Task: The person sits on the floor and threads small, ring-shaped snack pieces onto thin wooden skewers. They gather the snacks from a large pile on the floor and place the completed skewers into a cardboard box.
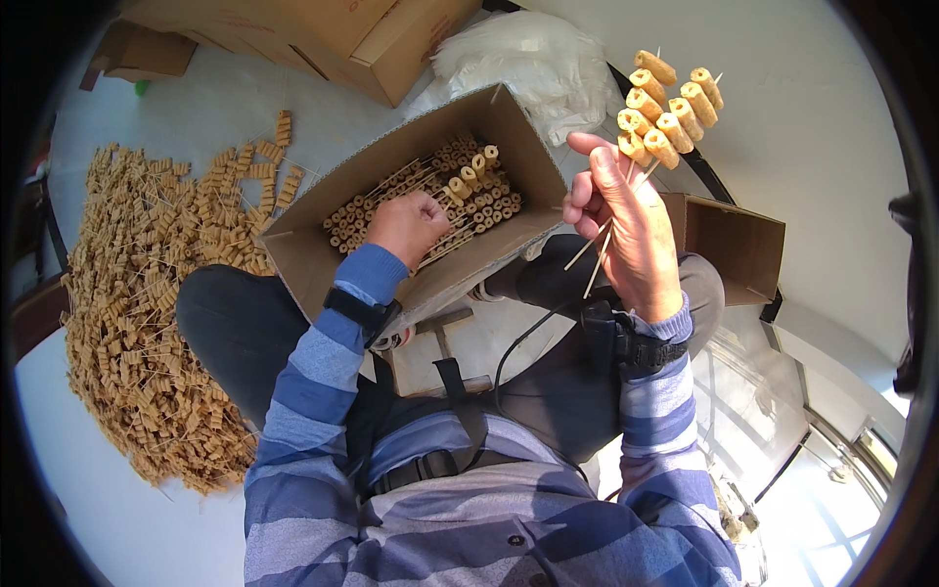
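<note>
My right hand is raised over my right knee. It pinches two thin wooden skewers, each threaded with several golden-tan hollow rolls, the bare stick ends pointing down toward me. My left hand is closed inside an open cardboard box. From its fingers a skewer of paler rolls slants up to the right, over the others. Below lie rows of more skewered rolls, packed side by side in the box. My left fingertips are partly hidden.
A large heap of skewered rolls covers the floor at my left. Closed cartons and white plastic bags stand beyond the box. A smaller open carton is at the right by the wall. My legs flank the box.
</note>
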Demonstrator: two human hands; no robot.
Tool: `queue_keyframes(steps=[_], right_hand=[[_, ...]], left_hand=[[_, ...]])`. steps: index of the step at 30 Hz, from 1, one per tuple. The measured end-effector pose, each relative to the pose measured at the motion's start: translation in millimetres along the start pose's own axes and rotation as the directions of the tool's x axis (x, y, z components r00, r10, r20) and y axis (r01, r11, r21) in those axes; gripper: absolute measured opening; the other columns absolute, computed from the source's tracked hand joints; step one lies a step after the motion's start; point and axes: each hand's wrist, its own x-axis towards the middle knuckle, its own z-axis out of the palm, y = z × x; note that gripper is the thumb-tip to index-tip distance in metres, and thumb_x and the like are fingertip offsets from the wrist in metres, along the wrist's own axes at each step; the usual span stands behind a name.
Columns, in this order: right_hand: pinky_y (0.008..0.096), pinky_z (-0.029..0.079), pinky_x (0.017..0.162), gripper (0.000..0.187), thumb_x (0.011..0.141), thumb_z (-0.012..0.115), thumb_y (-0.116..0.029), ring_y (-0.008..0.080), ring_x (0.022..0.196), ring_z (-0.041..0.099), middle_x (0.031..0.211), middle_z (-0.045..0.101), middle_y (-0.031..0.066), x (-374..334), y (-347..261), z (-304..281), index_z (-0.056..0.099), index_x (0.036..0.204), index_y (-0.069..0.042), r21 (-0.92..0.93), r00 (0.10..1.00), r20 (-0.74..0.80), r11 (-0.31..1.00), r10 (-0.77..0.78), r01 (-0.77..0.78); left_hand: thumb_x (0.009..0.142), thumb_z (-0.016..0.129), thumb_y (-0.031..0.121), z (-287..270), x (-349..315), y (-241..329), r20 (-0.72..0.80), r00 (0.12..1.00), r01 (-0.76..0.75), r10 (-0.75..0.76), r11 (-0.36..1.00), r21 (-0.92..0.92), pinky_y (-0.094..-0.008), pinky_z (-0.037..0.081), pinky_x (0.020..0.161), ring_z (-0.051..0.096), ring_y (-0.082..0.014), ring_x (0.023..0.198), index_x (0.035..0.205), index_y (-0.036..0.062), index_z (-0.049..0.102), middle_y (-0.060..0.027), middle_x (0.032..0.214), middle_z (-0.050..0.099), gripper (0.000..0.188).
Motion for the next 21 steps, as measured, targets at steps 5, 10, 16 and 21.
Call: queue_keyframes(steps=[5, 10, 16, 21], right_hand=[[0.0206, 0.045, 0.067, 0.044, 0.108, 0.049, -0.035, 0.0105, 0.089, 0.063, 0.1, 0.064, 0.0029, -24.6, 20.9, 21.3, 0.055, 0.134, 0.0, 0.012, 0.992, 0.107, 0.998, 0.062, -0.063], [0.0283, 0.05, 0.089, 0.053, 0.106, 0.049, -0.043, 0.0159, 0.109, 0.062, 0.122, 0.064, 0.0084, -80.9, 47.4, 60.9, 0.054, 0.138, -0.001, -0.003, 0.923, 0.34, 0.982, 0.179, -0.189], [0.0271, 0.051, 0.078, 0.048, 0.105, 0.056, -0.034, 0.0154, 0.087, 0.065, 0.093, 0.064, 0.0045, -122.7, 59.4, 78.5, 0.052, 0.139, -0.001, 0.026, 0.909, 0.345, 0.965, 0.236, -0.26], [0.0258, 0.051, 0.074, 0.038, 0.105, 0.055, -0.036, 0.0152, 0.08, 0.066, 0.082, 0.064, 0.0029, -135.1, 57.0, 89.8, 0.056, 0.125, -0.004, 0.025, 0.883, 0.407, 0.963, 0.236, -0.269]], left_hand=[[0.093, 0.069, 0.018, -65.2, -77.8, 50.0, 0.161, 0.979, 0.206, -0.129, 0.609, -0.766, -0.0237, 0.045, 0.057, 0.054, -0.0077, 0.062, 0.099, 0.0019, 0.067, 0.0003, 0.077, 0.062, 0.018], [0.095, 0.069, 0.02, -66.0, -126.3, 78.4, 0.087, 0.988, 0.121, -0.129, 0.286, -0.95, -0.0206, 0.039, 0.058, 0.047, -0.0048, 0.062, 0.098, 0.0061, 0.063, 0.0035, 0.074, 0.055, 0.016], [0.097, 0.066, 0.022, -58.7, -157.6, 74.3, -0.051, 0.998, -0.038, -0.046, 0.245, -0.969, -0.0229, 0.042, 0.066, 0.049, -0.0057, 0.067, 0.098, 0.0067, 0.06, 0.0032, 0.076, 0.056, 0.016], [0.1, 0.059, 0.022, -56.8, -175.5, 67.3, -0.091, 0.995, -0.094, 0.041, 0.089, -0.992, -0.0277, 0.045, 0.076, 0.052, -0.0107, 0.079, 0.107, 0.0027, 0.059, -0.002, 0.091, 0.057, 0.021]])
